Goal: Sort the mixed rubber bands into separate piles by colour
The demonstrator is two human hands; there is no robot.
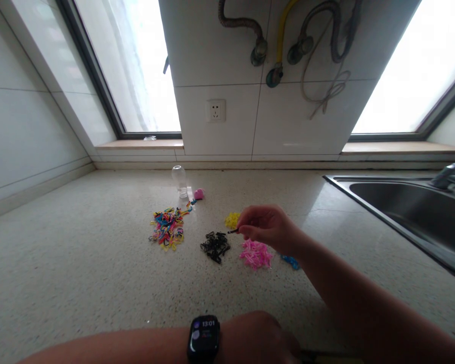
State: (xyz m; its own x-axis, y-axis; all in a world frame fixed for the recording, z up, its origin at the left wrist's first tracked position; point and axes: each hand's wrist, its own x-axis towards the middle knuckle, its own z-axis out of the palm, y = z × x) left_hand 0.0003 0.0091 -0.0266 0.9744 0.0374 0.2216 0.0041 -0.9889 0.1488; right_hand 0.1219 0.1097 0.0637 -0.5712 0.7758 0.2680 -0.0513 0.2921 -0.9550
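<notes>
My right hand [263,226] hovers over the counter with its fingers pinched on a small black rubber band [233,231], just above and right of a black band pile [215,245]. A pink pile [255,254] lies under the hand, a yellow pile [232,220] behind it, and a few blue bands [290,261] sit by the wrist. A mixed coloured heap [167,228] lies further left. My left hand [260,337] rests at the bottom edge, a smartwatch [203,336] on its wrist; its fingers are out of sight.
A clear small bottle [180,180] lies on its side near the back, with a pink cap [199,193] beside it. A steel sink [413,215] takes the right side. The speckled counter [79,263] runs to a tiled wall with a socket [216,110].
</notes>
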